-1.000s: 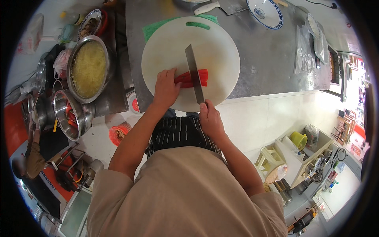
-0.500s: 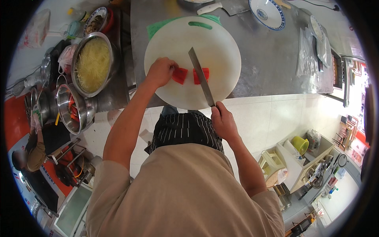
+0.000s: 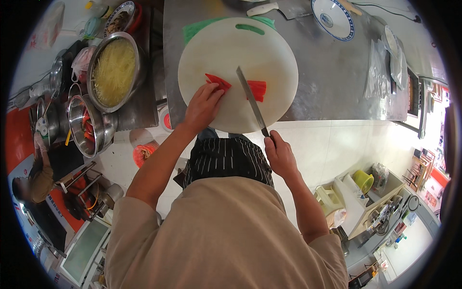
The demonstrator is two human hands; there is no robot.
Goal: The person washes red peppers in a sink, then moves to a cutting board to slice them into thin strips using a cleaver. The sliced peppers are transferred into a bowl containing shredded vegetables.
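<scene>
On the round white cutting board [image 3: 207, 53] lie pieces of red pepper. My left hand [image 3: 204, 107] is bent over the left red pepper piece [image 3: 219, 82], its fingers closed on the near edge. My right hand [image 3: 283, 156] grips a long kitchen knife [image 3: 252, 100] by its dark handle at the board's near right edge. The blade slants up and left across the board, passing the left edge of a second stack of red pepper [image 3: 258, 90] and partly covering it. That stack is not touched by a hand.
A green cloth [image 3: 193, 32] shows under the board. Behind it lie a cleaver [image 3: 288, 8] and a blue-rimmed bowl [image 3: 333, 19]. To the left stand a metal bowl of pale shreds [image 3: 114, 72] and one of red peppers [image 3: 88, 126]. Another person [image 3: 41, 183] works at far left.
My left hand has moved toward me and now bends over the left pepper piece, which has turned. The knife, in my right hand, has come slightly down and right.
</scene>
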